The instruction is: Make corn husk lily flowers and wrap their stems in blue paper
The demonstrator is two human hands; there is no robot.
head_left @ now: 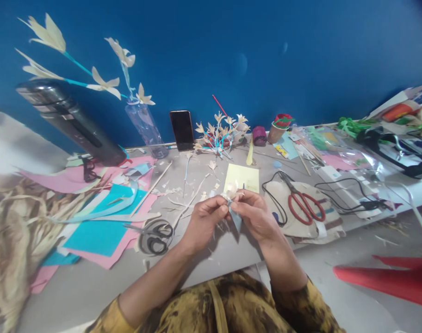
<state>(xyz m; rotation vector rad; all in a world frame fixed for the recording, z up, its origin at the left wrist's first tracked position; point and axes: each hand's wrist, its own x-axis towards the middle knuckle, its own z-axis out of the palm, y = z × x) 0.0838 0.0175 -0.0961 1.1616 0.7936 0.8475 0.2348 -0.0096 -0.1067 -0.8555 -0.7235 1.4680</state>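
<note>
My left hand (208,216) and my right hand (255,213) meet over the table's front part, both closed in a pinch. Between their fingertips is a small cream handmade flower (231,190), petals upward. A blue-grey paper strip (236,224) hangs from the flower's base under my right fingers. Fingers partly cover where strip and flower join. Just behind the hands lies a yellow paper sheet (250,175). Black-handled scissors (157,237) rest left of my left hand, and red-handled scissors (306,206) lie on a cloth right of my right hand.
Blue and pink paper (96,236) and dried husks (13,259) cover the left side. Along the wall stand a dark flask (82,129), a plastic bottle (146,127) holding flowers, a phone (182,130) and a flower bunch (220,136). A power strip (350,189) with cables lies right.
</note>
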